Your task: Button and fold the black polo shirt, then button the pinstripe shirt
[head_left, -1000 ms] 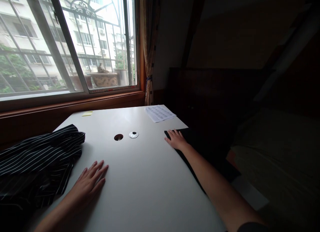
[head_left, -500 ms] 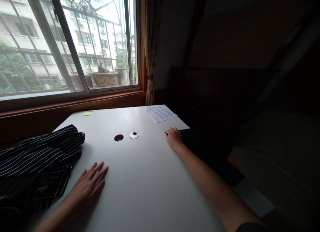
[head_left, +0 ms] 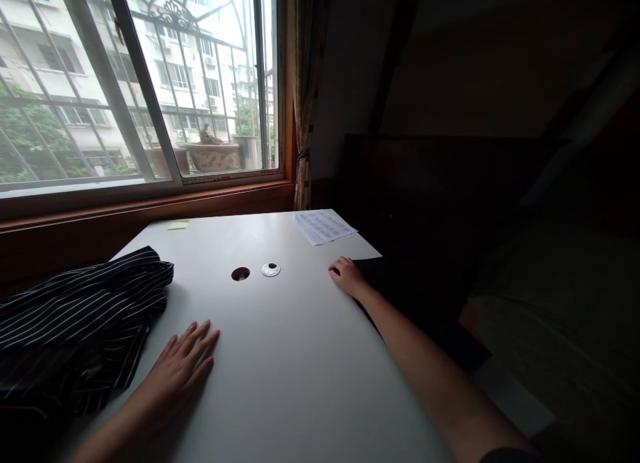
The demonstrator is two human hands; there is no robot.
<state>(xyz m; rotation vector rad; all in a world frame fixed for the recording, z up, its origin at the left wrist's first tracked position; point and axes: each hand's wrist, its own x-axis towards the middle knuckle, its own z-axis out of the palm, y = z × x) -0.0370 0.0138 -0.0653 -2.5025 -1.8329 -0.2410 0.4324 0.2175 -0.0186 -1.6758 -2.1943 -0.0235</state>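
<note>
My left hand point(head_left: 183, 363) lies palm down on the white tabletop point(head_left: 280, 370), its fingers stretched out. Left of it is a crumpled heap of black cloth with white stripes point(head_left: 90, 303), apart from the fingers. At the table's right edge, my right hand point(head_left: 349, 278) has its fingers curled around the edge of a black, flat, sheet-like thing point(head_left: 373, 270). A little black shows at the fingertips. Most of this black thing is behind my forearm or lost in the dark, and I cannot make out its kind.
Printed papers point(head_left: 325, 226) lie at the far right corner of the table, a yellow sticky note point(head_left: 179, 224) at the far left. A round cable hole point(head_left: 241, 274) and its white ring cover point(head_left: 271, 269) are mid-table. Behind stand a window point(head_left: 210, 83) and a tied curtain point(head_left: 303, 156).
My right hand has drawn slightly toward me and left relative to the table, and more of the black thing shows beside the forearm. The left hand stays put. The view has shifted slightly.
</note>
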